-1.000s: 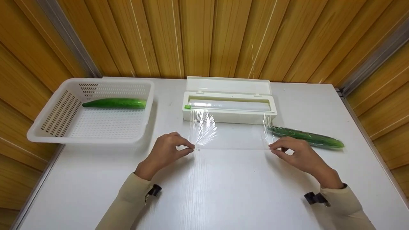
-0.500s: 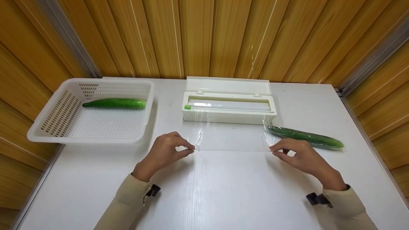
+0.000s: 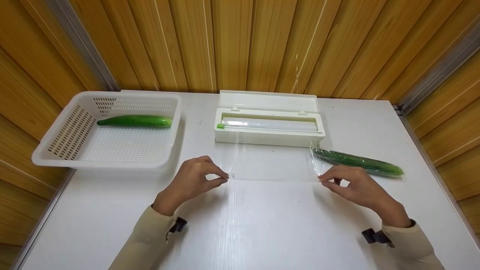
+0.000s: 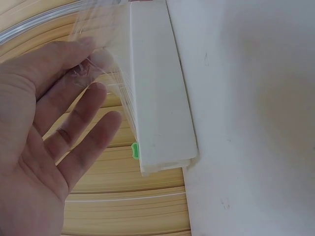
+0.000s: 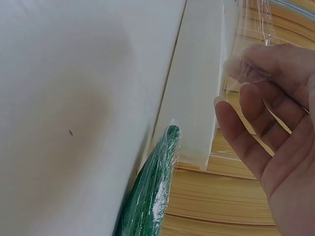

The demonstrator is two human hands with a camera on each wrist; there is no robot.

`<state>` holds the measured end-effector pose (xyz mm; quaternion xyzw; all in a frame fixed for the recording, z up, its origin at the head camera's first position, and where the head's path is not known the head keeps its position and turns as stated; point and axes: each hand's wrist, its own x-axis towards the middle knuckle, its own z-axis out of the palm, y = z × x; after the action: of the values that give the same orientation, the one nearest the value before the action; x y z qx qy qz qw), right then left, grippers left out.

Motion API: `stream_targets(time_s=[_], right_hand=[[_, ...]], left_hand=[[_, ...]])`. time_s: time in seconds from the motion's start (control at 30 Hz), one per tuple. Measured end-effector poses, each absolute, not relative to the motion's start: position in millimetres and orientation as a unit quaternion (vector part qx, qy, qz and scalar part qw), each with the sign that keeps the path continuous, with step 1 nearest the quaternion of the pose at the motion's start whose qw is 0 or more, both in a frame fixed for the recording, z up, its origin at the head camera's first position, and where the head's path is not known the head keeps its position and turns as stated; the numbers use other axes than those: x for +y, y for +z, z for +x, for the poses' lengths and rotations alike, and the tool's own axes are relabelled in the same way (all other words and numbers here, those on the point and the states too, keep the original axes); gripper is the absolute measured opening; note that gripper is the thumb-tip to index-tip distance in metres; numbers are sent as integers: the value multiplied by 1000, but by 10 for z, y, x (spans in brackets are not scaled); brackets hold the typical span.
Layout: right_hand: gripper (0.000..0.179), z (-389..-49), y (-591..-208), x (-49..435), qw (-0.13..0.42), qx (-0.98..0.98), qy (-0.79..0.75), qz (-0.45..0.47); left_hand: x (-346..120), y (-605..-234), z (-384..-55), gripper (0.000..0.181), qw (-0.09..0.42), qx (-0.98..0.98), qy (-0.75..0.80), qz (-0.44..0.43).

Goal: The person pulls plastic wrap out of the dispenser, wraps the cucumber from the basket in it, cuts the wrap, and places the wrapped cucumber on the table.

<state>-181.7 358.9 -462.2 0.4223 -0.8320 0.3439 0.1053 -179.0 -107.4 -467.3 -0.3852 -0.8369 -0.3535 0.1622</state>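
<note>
A clear sheet of plastic wrap (image 3: 275, 165) stretches from the roll (image 3: 270, 123) in the white dispenser box (image 3: 268, 138) toward me. My left hand (image 3: 195, 178) pinches its left front corner between thumb and forefinger. At the right front corner, my right hand (image 3: 356, 183) pinches the film the same way. In both wrist views the film bunches at the fingertips while the other fingers stay loose. A small green slider (image 3: 220, 126) sits at the left end of the box's front edge. Just beyond my right hand lies a cucumber (image 3: 360, 162) covered in film.
A white perforated basket (image 3: 101, 164) stands at the left of the white table (image 3: 262, 232), with a bare cucumber (image 3: 135, 120) inside. The dispenser's lid (image 3: 268, 100) is tipped back toward the wooden plank wall (image 3: 232, 45).
Both hands have drawn the film slightly toward me, the right hand also a little to the right. The fan of creases at the left side has smoothed out, and the sheet is flatter.
</note>
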Motion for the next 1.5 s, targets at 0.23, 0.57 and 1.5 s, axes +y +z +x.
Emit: stream_targets(time_s=[0.23, 0.57, 1.5], right_hand=[[43, -1789, -4599, 3603, 93, -833, 347, 421], [42, -1759, -4575, 3617, 66, -828, 357, 427], [34, -1684, -4498, 3608, -17, -846, 341, 410]], left_hand=[[-1079, -4620, -1771, 17, 170, -833, -347, -396], [-1079, -4556, -1716, 15, 160, -832, -340, -407], [-1086, -4599, -1653, 14, 92, -844, -330, -413]])
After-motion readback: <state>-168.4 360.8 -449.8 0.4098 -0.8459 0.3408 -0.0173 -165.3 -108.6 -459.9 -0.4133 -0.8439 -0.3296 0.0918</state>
